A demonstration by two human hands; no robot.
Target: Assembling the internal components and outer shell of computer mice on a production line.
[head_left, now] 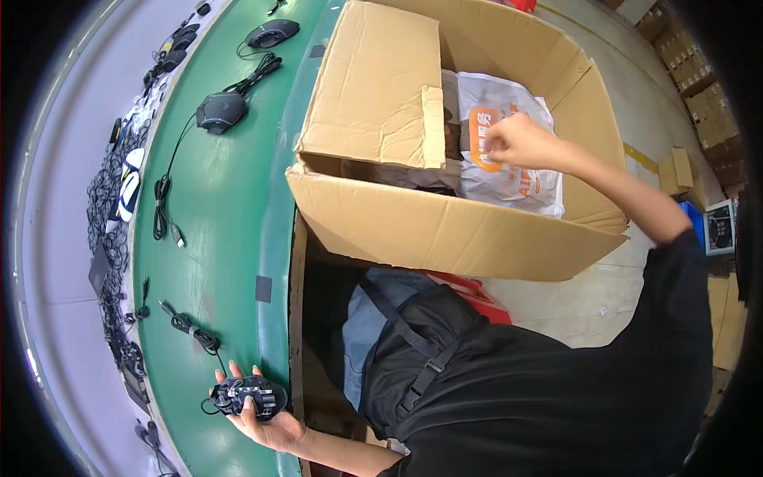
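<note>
An opened black mouse (265,392), its inner parts exposed, sits in the left hand (274,432) at the near edge of the green work surface (211,278); the thumb presses on top and the fingers wrap beneath it. Its cable (193,328) lies bundled just beyond. Farther along the surface rest 2 more black mice (222,112) with cables. To the right, the right hand (526,143) is over a white plastic bag (497,185) inside a cardboard carton (449,232), its fingers curled together; I cannot tell whether they pinch anything or touch the bag. The bag carries orange printing: a rounded orange block with pale characters, and large orange lettering lower down. Past the green surface, dark cables (102,191) lie heaped along a pale lilac surface (60,262).
</note>
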